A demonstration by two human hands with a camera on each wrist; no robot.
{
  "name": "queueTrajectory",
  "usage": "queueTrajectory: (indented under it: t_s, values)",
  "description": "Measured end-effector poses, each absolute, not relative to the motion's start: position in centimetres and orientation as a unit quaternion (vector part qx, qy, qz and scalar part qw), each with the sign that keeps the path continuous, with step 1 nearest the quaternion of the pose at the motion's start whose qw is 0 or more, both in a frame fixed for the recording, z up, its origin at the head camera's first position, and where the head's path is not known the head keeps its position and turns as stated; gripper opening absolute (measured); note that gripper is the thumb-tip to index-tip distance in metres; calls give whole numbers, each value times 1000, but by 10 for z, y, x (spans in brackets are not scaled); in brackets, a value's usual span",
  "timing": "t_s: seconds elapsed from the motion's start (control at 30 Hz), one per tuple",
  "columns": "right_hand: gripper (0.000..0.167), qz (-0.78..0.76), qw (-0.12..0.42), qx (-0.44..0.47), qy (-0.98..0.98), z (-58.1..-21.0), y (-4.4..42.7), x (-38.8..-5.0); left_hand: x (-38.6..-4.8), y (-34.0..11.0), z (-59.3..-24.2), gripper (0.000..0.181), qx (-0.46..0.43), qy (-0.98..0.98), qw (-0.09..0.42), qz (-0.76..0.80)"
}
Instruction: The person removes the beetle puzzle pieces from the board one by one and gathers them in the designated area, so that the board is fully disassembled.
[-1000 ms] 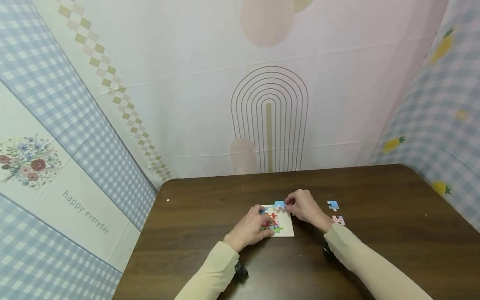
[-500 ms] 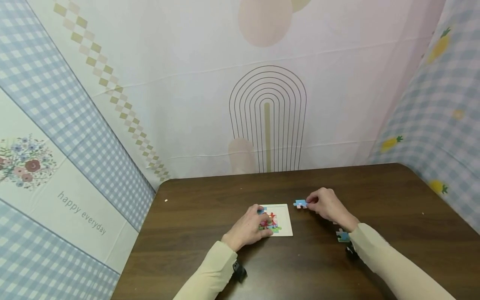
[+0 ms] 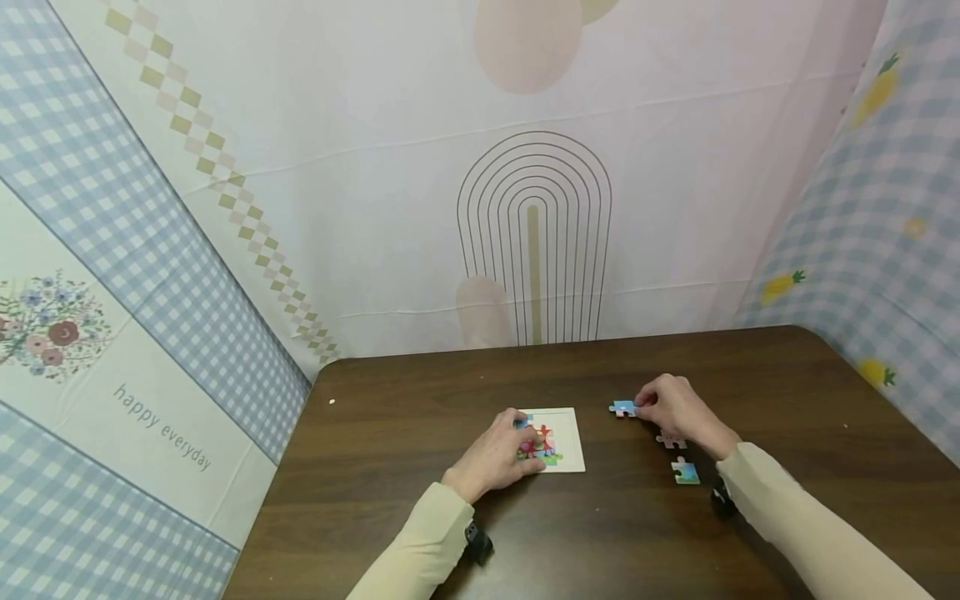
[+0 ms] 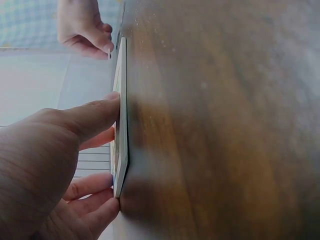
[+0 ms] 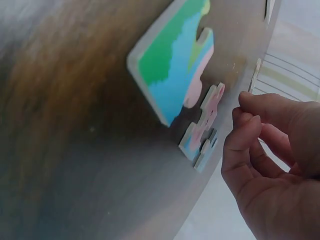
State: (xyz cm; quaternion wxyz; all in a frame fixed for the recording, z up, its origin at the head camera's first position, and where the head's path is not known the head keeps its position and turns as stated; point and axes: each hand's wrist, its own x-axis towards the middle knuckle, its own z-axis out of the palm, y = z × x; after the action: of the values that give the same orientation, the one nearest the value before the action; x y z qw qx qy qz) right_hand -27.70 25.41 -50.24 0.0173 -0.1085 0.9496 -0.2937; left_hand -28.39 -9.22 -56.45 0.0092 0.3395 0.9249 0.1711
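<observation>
My left hand [image 3: 491, 454] rests on a white-framed puzzle board [image 3: 572, 442], its fingers spread over the picture and far edge. In the left wrist view its thumb touches the board's near side; the fingers hide much of the picture. My right hand [image 3: 678, 412] pinches a light-blue puzzle piece [image 3: 622, 408] low over the table, right of the board. Edge-on, that piece [image 5: 255, 75] shows beyond the fingertips in the right wrist view. Below this hand lie a pink puzzle piece [image 3: 671, 442] and a green-and-blue puzzle piece [image 3: 685, 472].
Beside the pink piece, the right wrist view shows another bluish puzzle piece [image 5: 206, 152]. All lie on a dark wooden table [image 3: 420, 392]. A tiny white bit [image 3: 332, 402] lies at the left. Printed cloth [image 3: 375, 208] hangs behind the table.
My right hand has moved right, away from the board, carrying the light-blue piece off its upper part. The pink and green-and-blue pieces have come into view below it. My left hand stays put.
</observation>
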Motion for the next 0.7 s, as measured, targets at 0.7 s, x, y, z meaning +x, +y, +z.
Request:
queueTrajectory:
  t_s: [0.7]
  values:
    - [9,-289,32,-95,952,-509,260,-283,-275,-93,-548,38,339,923,11,184]
